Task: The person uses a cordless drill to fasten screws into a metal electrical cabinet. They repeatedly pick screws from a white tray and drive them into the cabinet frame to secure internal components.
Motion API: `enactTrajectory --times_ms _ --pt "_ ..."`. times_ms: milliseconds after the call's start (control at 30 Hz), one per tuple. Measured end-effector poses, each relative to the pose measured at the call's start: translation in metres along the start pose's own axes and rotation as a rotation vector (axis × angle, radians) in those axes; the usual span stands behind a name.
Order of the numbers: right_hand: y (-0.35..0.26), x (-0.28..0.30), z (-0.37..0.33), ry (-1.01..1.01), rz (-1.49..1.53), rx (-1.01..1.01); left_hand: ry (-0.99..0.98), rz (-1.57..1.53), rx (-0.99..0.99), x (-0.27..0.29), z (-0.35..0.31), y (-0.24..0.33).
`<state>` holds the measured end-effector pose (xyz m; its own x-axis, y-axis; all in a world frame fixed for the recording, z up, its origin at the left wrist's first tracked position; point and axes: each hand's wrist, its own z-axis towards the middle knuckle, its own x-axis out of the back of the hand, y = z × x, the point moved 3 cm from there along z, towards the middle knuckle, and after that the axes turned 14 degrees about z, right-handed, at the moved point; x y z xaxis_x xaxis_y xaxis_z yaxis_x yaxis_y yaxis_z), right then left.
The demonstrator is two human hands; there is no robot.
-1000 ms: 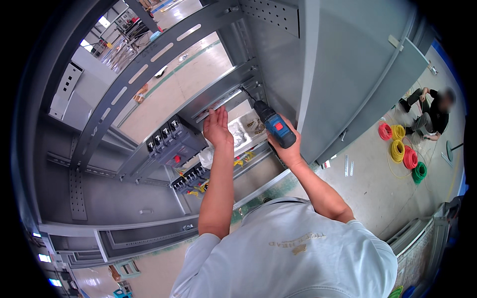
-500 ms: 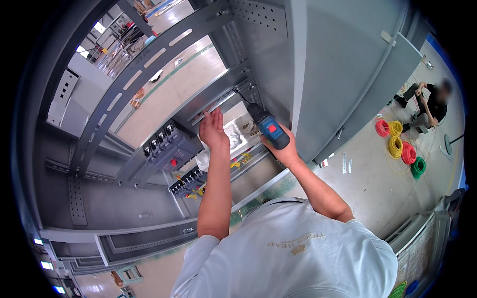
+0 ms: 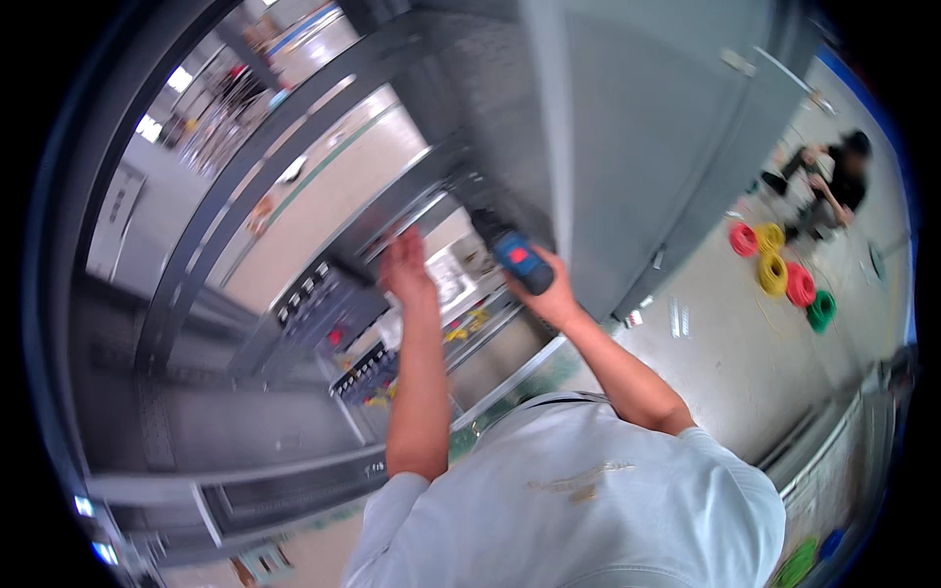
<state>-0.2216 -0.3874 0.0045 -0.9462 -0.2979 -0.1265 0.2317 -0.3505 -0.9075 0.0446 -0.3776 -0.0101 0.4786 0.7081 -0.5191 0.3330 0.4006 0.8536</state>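
My right hand [image 3: 555, 296] grips a blue and black cordless drill [image 3: 514, 251] with a red patch on its end. Its front points away from me toward the right end of a metal rail [image 3: 417, 221] inside a grey cabinet; blur hides whether the bit touches anything. Just in front of that rail is my left hand [image 3: 406, 271], fingers stretched out and smeared by motion. I cannot tell whether its fingertips touch the rail. Between my hands, a pale tray [image 3: 453, 282] holds a clear plastic bag and small parts.
Left of my hands sits a dark breaker block [image 3: 328, 312], with a row of smaller breakers [image 3: 365, 377] below it. A grey cabinet door [image 3: 637, 127] stands at the right. Beyond it, coils of coloured wire [image 3: 772, 276] lie on the floor near a seated person [image 3: 828, 186].
The whole view has shifted and blurred, with the cabinet sliding left in the picture. My left hand's fingers look more spread. The drill stays in my right hand near the rail's right end.
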Motion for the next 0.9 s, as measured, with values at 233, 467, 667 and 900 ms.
enactTrajectory --times_ms 233,467,667,900 --pt "0.005 0.001 0.002 0.023 0.043 0.179 -0.085 0.195 -0.008 0.015 0.008 0.013" --pt "-0.019 0.019 -0.016 -0.036 0.086 0.183 -0.082 0.194 0.054 0.004 -0.004 0.024" --pt "-0.024 0.085 -0.076 -0.119 0.117 0.035 -0.083 0.185 0.079 0.003 0.003 0.020" --pt "0.033 0.192 -0.205 0.014 -0.079 -0.536 -0.124 0.300 0.005 0.051 0.028 0.010"
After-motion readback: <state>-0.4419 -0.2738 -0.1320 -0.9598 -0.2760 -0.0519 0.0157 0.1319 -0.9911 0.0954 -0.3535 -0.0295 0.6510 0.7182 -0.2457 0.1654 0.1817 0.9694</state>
